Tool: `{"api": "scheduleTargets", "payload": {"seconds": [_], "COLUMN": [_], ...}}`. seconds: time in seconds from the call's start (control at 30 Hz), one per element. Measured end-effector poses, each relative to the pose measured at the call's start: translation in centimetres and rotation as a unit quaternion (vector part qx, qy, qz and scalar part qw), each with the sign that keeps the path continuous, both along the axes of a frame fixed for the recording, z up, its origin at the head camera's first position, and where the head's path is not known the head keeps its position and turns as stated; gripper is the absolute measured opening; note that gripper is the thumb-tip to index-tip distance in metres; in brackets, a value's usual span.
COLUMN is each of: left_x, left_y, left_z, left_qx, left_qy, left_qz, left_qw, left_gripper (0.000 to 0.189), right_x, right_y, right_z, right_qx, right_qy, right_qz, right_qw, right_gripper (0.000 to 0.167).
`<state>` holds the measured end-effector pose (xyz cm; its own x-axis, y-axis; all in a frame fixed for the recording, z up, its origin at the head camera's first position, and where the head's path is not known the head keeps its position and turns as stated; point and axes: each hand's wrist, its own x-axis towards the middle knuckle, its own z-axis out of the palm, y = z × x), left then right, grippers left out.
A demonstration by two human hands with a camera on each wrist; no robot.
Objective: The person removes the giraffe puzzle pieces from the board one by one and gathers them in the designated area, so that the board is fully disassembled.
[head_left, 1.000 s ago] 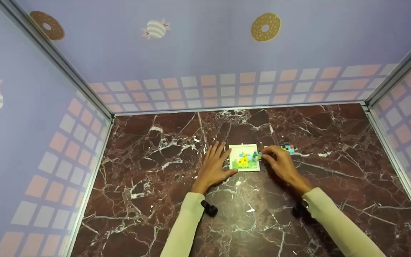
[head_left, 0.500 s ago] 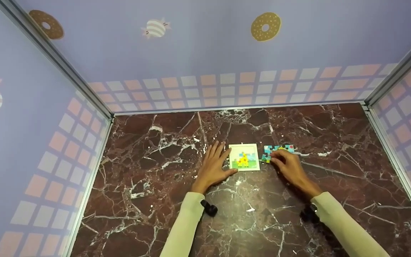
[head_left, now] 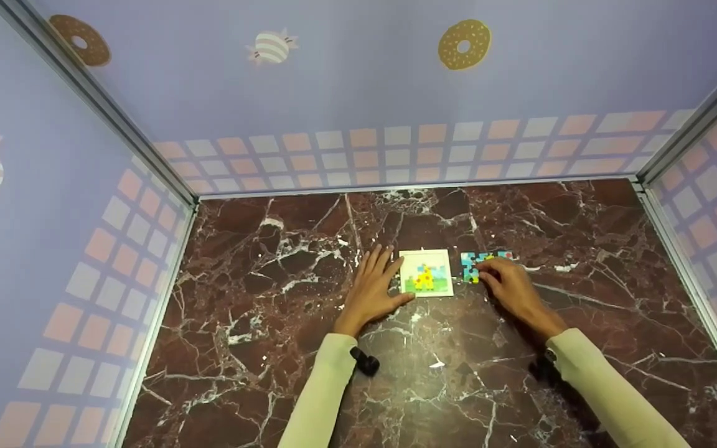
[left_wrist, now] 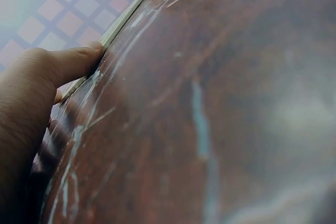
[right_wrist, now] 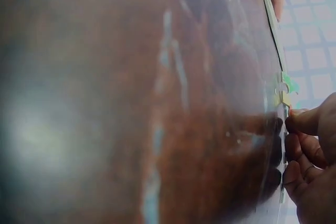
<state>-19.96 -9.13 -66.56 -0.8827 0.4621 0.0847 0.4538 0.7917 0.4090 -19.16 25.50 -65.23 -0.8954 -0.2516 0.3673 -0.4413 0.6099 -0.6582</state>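
One spread-fingered left hand (head_left: pixel 373 291) touches a square cream puzzle board (head_left: pixel 409 262); the right hand (head_left: pixel 513 287) pinches a knobbed blue-green-yellow jigsaw piece (head_left: pixel 469 277), both over a glossy, white-veined maroon tabletop (head_left: pixel 234 379).

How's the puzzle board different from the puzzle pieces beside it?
The puzzle board has a pale frame; the puzzle pieces have none. The left hand touches the board; the right hand touches the pieces. The board shows a yellow giraffe shape; the pieces look mostly blue. Both lie on the dark table and show yellow.
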Motion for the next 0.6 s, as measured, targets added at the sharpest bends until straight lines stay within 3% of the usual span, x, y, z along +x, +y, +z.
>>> {"api": "scheduleTargets", "payload": {"seconds": [0.6], "left_x": [0.01], "left_y": [-0.08], "left_z": [-0.1], "left_qx": [0.002], "left_qy": [-0.003], "left_qz": [0.001], "left_qw": [1.0], "left_gripper": [0.094], "right_x": [0.35], "right_y": [-0.45], "right_z": [0.18], "right_qx": [0.045], "right_qy": [-0.011], "right_qz": [-0.015], "right_qw": [0.9988], "right_gripper": [0.013]}}
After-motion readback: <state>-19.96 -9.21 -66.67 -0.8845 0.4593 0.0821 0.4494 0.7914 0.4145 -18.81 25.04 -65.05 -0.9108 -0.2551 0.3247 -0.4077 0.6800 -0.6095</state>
